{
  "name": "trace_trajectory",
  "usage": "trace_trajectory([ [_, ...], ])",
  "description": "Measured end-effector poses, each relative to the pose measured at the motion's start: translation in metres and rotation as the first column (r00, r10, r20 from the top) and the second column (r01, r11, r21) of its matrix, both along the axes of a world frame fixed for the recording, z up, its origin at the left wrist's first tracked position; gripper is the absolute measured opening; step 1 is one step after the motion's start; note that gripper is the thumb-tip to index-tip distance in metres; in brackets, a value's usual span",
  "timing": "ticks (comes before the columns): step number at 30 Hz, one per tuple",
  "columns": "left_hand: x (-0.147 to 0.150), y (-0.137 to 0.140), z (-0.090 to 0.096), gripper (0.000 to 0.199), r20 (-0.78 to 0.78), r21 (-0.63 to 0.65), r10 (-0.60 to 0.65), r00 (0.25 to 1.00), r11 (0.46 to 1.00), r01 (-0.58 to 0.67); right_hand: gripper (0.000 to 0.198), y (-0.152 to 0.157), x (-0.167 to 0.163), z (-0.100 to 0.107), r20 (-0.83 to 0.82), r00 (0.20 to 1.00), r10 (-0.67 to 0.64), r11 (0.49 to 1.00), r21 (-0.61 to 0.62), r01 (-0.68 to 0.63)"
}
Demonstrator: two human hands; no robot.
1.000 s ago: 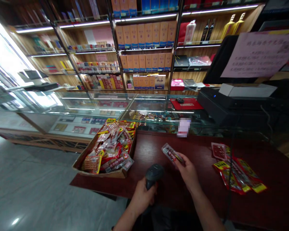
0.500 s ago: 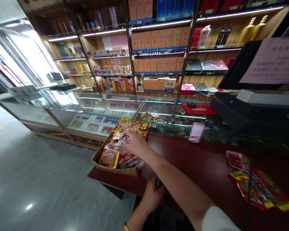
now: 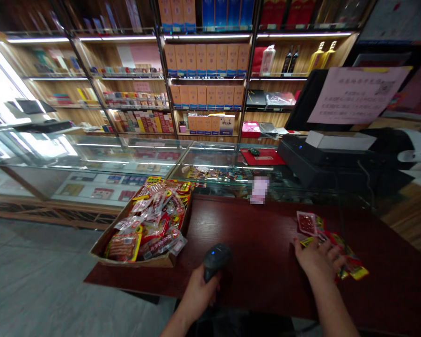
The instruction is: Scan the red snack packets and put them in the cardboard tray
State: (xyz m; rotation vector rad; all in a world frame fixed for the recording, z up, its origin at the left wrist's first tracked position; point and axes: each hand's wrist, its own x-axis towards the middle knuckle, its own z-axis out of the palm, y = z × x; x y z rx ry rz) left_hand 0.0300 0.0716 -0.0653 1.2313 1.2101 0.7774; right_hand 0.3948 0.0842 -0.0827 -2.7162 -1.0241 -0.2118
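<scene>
My left hand (image 3: pixel 200 291) is wrapped round the handle of a black barcode scanner (image 3: pixel 217 257), held upright near the front edge of the dark red table. Over at the right, my right hand (image 3: pixel 317 257) lies with spread fingers on several red and yellow snack packets (image 3: pixel 351 262), hiding part of them. A small clear-topped packet of reddish food (image 3: pixel 307 223) lies just beyond its fingers. Left of the scanner, an open cardboard box (image 3: pixel 136 263) is heaped with snack packets (image 3: pixel 157 210), some showing sausage-like sticks.
Behind the dark red table (image 3: pixel 245 229) runs a glass display counter (image 3: pixel 210 152). A pixelated pinkish item (image 3: pixel 260 189) rests at its near edge. A monitor with a pink paper sign (image 3: pixel 358 96) stands at the right, a mouse (image 3: pixel 254 152) on a red mat. Shelves hold boxes (image 3: pixel 206 61) and bottles.
My right hand has swung from above the box over to the packets on the right. The scanner has come into full view in my left hand. The view has turned right.
</scene>
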Motion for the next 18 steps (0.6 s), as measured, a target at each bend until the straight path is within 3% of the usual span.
trace_trajectory([
  [3, 0.001, 0.000, 0.004, 0.021, -0.027, 0.000, 0.004, 1.000, 1.000, -0.004, 0.069, -0.011, -0.008, -0.005, 0.033, 0.998, 0.051, 0.996, -0.068, -0.049],
  [7, 0.002, 0.000, 0.006, 0.028, -0.056, 0.004, 0.012, 0.998, 1.000, -0.012, 0.063, -0.009, -0.068, -0.002, 0.143, 0.972, 0.185, 0.982, -0.067, -0.177],
  [11, 0.002, 0.001, 0.006, 0.034, -0.077, 0.006, 0.019, 0.997, 1.000, -0.019, 0.058, -0.010, -0.133, -0.001, 0.069, 0.880, 0.469, 0.883, -0.059, -0.466],
  [14, 0.002, 0.001, 0.009, 0.034, -0.081, -0.004, 0.016, 0.997, 1.000, -0.017, 0.055, -0.013, -0.151, -0.001, -0.065, 0.805, 0.590, 0.807, 0.058, -0.587],
  [18, 0.002, -0.001, 0.014, 0.031, -0.084, -0.018, 0.021, 0.996, 1.000, -0.023, 0.050, -0.015, -0.123, 0.001, -0.139, 0.786, 0.602, 0.776, 0.331, -0.536],
])
